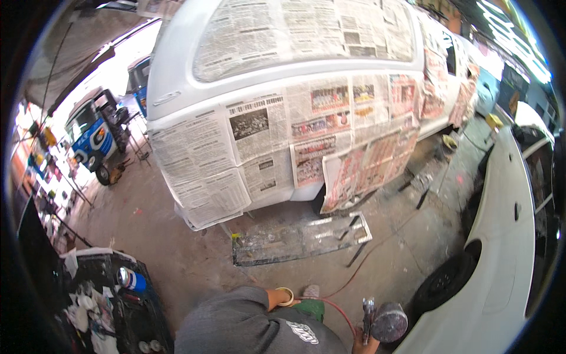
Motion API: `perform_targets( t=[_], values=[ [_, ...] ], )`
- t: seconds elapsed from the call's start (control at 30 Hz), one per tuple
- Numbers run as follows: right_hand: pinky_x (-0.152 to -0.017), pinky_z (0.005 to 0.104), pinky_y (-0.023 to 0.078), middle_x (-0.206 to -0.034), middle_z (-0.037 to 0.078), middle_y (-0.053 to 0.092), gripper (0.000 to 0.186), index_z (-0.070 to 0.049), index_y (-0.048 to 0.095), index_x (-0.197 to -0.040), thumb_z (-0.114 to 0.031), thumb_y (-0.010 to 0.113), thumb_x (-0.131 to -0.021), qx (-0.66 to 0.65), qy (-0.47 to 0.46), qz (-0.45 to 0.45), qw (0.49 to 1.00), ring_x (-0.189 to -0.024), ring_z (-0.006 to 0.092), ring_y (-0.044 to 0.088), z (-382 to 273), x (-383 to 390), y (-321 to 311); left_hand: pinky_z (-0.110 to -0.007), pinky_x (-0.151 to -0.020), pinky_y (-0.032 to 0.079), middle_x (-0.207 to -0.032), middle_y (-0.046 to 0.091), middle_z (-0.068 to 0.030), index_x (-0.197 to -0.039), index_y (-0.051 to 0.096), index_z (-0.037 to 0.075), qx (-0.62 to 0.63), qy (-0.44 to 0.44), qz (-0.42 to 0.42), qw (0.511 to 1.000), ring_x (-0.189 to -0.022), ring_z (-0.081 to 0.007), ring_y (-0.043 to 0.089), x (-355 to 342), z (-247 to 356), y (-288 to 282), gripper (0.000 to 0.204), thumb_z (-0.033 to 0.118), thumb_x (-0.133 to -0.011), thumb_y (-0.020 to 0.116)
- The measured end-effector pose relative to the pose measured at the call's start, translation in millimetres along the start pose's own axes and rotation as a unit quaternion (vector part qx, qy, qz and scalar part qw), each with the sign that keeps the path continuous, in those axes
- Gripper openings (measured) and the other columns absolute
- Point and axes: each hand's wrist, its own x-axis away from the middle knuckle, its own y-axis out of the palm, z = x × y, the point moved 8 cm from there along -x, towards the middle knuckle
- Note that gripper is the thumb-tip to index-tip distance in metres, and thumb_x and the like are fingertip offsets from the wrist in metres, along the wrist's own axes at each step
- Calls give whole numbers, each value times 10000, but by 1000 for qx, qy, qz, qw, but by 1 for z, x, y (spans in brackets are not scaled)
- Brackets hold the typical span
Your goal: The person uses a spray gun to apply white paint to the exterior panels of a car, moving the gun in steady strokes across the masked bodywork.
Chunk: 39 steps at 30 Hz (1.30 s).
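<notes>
Head cam: right hand (pixel 364 345) wrapped round dark-cupped metal spray gun (pixel 383 322) at lower right, red hose (pixel 340 308) just beside. Left hand hidden, can't tell its grip; beige ring (pixel 286 297) round that arm. Farther out: paint-splattered rectangular stand (pixel 277 245), newspaper-masked white van (pixel 259 82), white car (pixel 501 236).

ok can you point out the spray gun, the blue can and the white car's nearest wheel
Spray gun (pixel 385 323): head view, on its round cup.
Blue can (pixel 135 281): head view, on its side wall.
White car's nearest wheel (pixel 446 284): head view, on its hub.
</notes>
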Motion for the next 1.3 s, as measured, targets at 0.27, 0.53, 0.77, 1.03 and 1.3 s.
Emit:
perform_targets(
  t=[0.27, 0.53, 0.77, 1.03, 1.3],
  values=[
    [-927, 402, 492, -1081, 207, 697, 397, 11, 585, -1298, 11, 645, -906, -70, 64, -96, 991, -1005, 325, 656, 69, -85, 1, -508, -1192, 248, -1606, 296, -184, -1530, 393, 97, 3, -35, -4, 999, -1478, -386, 271, -69, 40, -42, 873, 733, -933, 363],
    [-960, 401, 480, -1185, 223, 667, 433, 18, 558, -1333, 18, 642, -908, -70, -24, -128, 989, -1067, 348, 646, 125, -209, -14, -510, -1163, 278, -1564, 344, -189, -1503, 423, 95, 88, -37, 47, 994, -1441, -388, 318, -104, 102, -130, 814, 687, -946, 379],
    [-1019, 374, 459, -1429, 225, 541, 490, 41, 447, -1439, 1, 584, -971, -145, 75, -194, 967, -1281, 314, 553, 155, -304, 14, -512, -1138, 305, -1527, 385, -193, -1478, 449, 94, 214, -43, 130, 967, -1408, -390, 358, -100, 121, -202, 762, 648, -957, 394],
    [-1073, 398, 423, -1524, 209, 448, 577, -3, 341, -1520, 6, 564, -987, -306, -144, -353, 872, -1391, 317, 456, 161, -370, 62, -514, -1110, 336, -1486, 432, -197, -1451, 479, 92, 391, -195, 182, 881, -1371, -392, 404, -76, 64, -147, 704, 602, -971, 410],
    [-628, 295, 504, -1167, 128, 690, 547, -4, 511, -1377, -16, 727, -875, -300, -73, -492, 814, -740, 160, 643, 223, -470, 94, -516, -1081, 366, -1444, 479, -202, -1423, 508, 91, 526, -324, 146, 773, -1333, -394, 450, -85, 131, -42, 646, 557, -984, 427]
  ],
)
